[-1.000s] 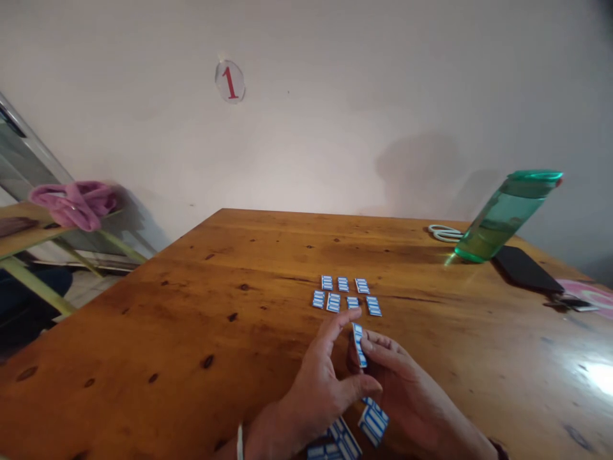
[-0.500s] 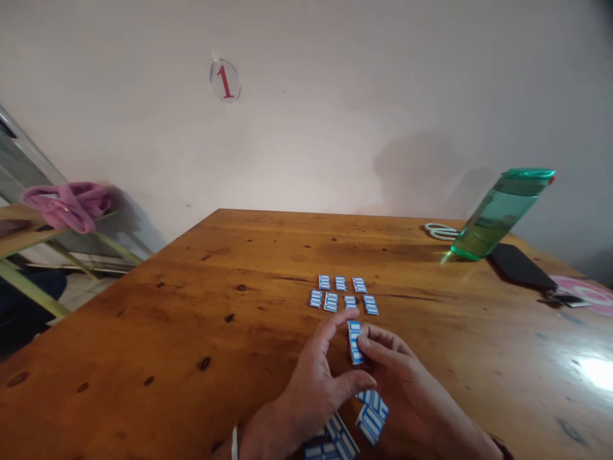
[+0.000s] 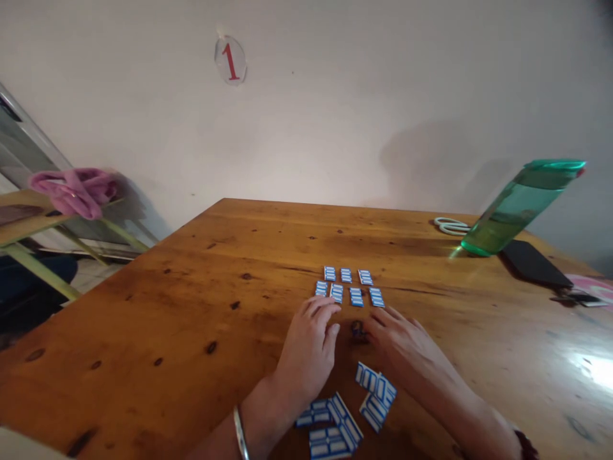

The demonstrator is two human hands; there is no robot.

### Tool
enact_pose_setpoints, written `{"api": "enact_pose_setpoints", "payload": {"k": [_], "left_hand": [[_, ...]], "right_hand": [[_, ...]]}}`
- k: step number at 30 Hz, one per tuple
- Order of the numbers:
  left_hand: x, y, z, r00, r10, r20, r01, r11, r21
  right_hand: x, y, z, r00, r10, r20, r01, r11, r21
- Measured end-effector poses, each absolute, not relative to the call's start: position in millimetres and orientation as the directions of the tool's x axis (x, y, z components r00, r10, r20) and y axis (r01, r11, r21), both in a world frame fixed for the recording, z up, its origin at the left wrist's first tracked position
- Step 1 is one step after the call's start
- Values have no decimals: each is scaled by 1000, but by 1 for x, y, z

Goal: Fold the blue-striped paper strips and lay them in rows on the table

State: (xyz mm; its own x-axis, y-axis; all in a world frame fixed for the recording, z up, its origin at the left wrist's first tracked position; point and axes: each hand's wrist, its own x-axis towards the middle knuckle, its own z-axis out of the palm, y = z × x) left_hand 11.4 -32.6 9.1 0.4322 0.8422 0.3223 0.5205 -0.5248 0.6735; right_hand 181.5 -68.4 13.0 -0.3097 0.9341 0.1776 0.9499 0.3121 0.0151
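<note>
Over the table just below the two rows of small label sticker pieces, my left hand [image 3: 311, 345] has its fingers loosely stretched and holds nothing. The pieces, white with blue borders, include one at the front right [image 3: 377, 297]. My right hand [image 3: 397, 338] is low over the table with its fingers bent together; its fingertips are largely hidden, and whatever they hold cannot be made out. Beside them is a small dark patch [image 3: 357, 328]. Nearer to me lie more label sheets [image 3: 376, 399], and overlapping larger ones [image 3: 338, 428] by my left wrist.
A green water bottle [image 3: 522, 207] stands at the right, beside a black flat device [image 3: 534, 264] and a white cable [image 3: 450, 225]. The wooden table [image 3: 191, 306] meets a wall bearing a number 1 tag [image 3: 230, 61]. A pink cloth [image 3: 74, 191] lies on another table at left.
The label strip between my hands is no longer visible. My left hand has moved away from it to the left, and my right hand has turned palm down. The view has shifted slightly.
</note>
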Motion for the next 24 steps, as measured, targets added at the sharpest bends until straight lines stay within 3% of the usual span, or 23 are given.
{"api": "enact_pose_setpoints", "payload": {"k": [8, 24], "left_hand": [[14, -36, 8, 537, 812, 230, 602, -560, 570], [15, -37, 5, 571, 808, 147, 629, -545, 554]], "right_hand": [[181, -67, 8, -338, 920, 197, 939, 343, 8], [180, -67, 7, -323, 930, 174, 944, 331, -18]]}}
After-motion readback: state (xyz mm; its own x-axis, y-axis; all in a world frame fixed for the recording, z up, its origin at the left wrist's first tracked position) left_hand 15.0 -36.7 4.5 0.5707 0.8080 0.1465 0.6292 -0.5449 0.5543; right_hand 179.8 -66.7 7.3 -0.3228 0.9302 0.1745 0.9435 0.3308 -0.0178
